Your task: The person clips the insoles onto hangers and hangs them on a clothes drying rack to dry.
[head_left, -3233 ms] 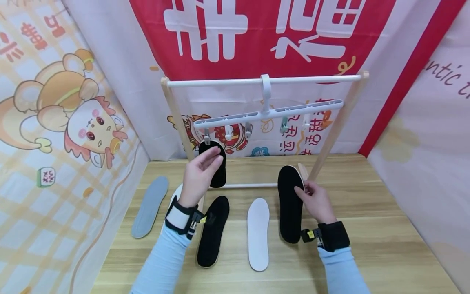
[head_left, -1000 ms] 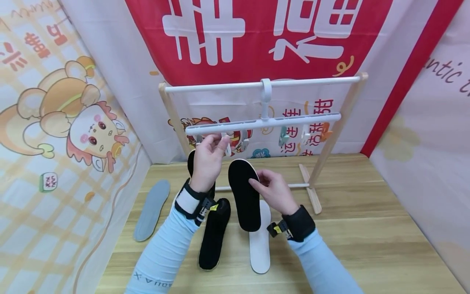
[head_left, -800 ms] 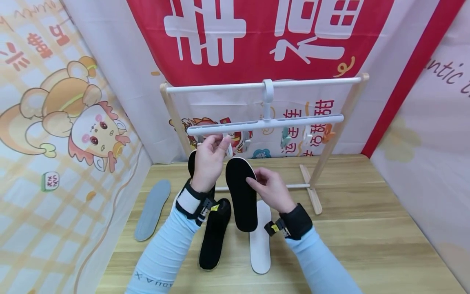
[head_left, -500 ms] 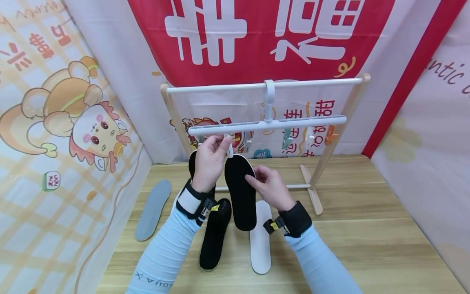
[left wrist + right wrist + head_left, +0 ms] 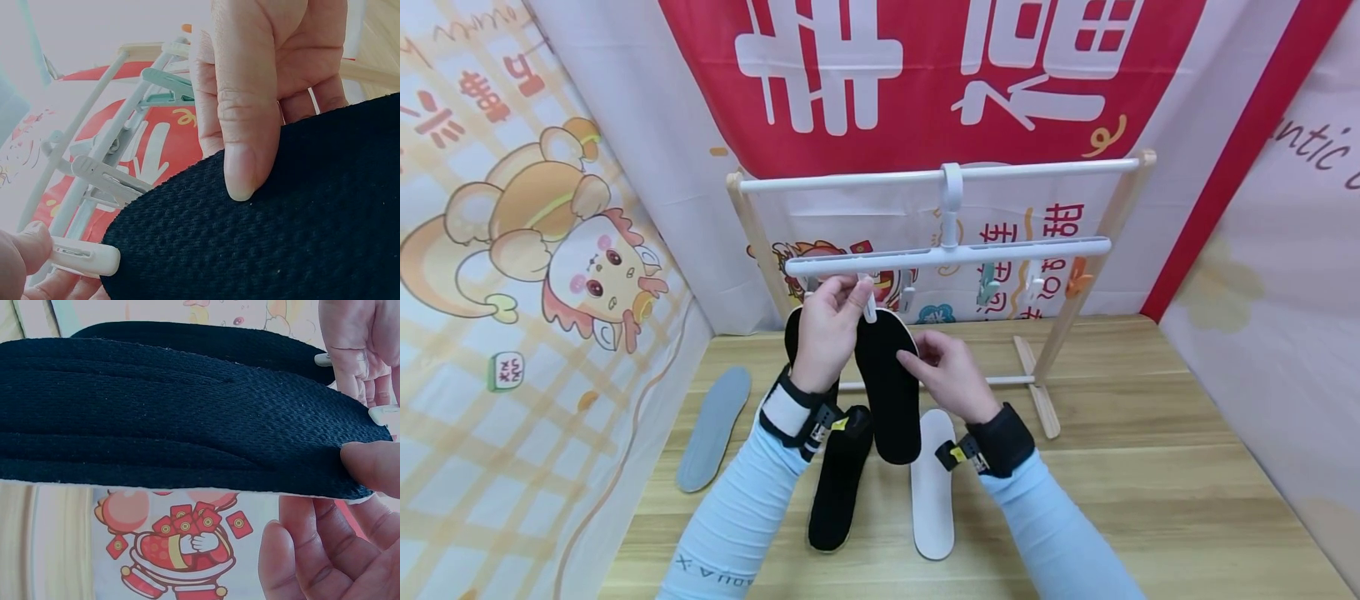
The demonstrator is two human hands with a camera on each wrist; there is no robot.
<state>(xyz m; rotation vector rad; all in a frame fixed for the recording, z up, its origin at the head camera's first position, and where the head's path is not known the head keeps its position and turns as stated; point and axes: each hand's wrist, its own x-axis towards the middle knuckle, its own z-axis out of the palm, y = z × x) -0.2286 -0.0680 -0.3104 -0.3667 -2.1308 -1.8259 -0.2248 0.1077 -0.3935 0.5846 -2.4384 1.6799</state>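
My left hand (image 5: 829, 329) pinches a white clip (image 5: 870, 310) that hangs below the white hanger bar (image 5: 985, 253). Between my right thumb and fingers a black insole (image 5: 887, 396) is held by its upper right edge, my right hand (image 5: 955, 375) being just below the bar. In the left wrist view, the clip's tip (image 5: 107, 259) is at the insole's end; in the right wrist view it overlaps that edge (image 5: 382, 416). Whether it grips there I cannot tell. Behind my left hand a second black insole (image 5: 187, 334) hangs, partly hidden.
A rack with wooden posts (image 5: 1086, 275) carries the hanger. Teal (image 5: 987, 283), white (image 5: 1033, 289) and orange clips (image 5: 1078, 277) hang on its right half. On the wooden table lie a grey insole (image 5: 713, 429), a black insole (image 5: 837, 500) and a white insole (image 5: 932, 500).
My left hand has moved from the hanging insole to the white clip. My right hand has brought its black insole leftward, then slightly up to the clip.
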